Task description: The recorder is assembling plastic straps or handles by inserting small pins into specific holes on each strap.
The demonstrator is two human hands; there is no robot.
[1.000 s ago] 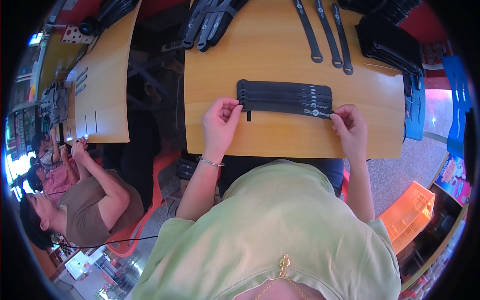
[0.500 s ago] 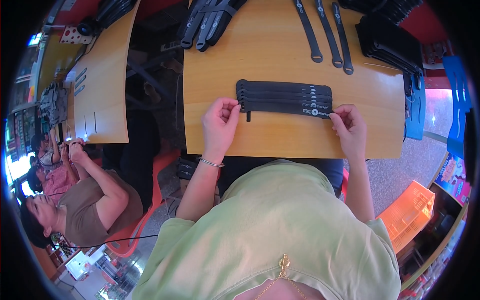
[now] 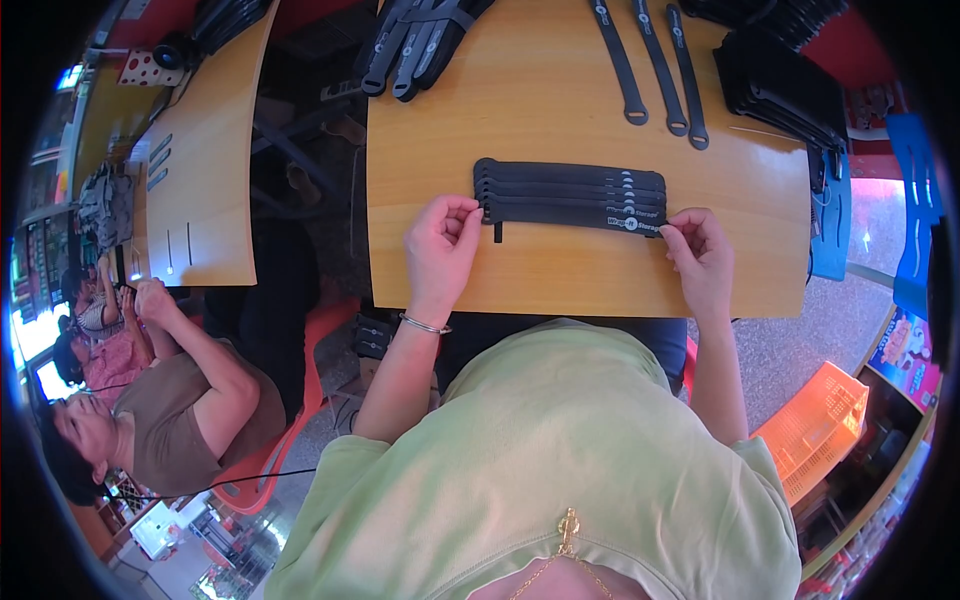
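Several flat black cable straps (image 3: 570, 180) lie stacked on the wooden table in front of me, overlapping like steps with their long edges showing. The nearest strap (image 3: 560, 212) has white print near its right end. My left hand (image 3: 441, 250) pinches the left end of this strap between thumb and fingers. At its right end, my right hand (image 3: 702, 258) is closed in a similar pinch. A short black tab (image 3: 498, 233) sticks out toward me below the left end, beside my left fingertips. How many layers each pinch takes in is hidden.
Three loose straps (image 3: 660, 75) with looped ends lie at the table's far side. A bundle of black straps (image 3: 420, 50) is at far left, and a black stack (image 3: 780, 90) at far right. An orange basket (image 3: 815, 435) stands right; a seated person (image 3: 200, 410) works left.
My hands and the stacked straps have barely moved; the front strap's print shows slightly more fully. At the left, the seated person's head and hands have shifted a little.
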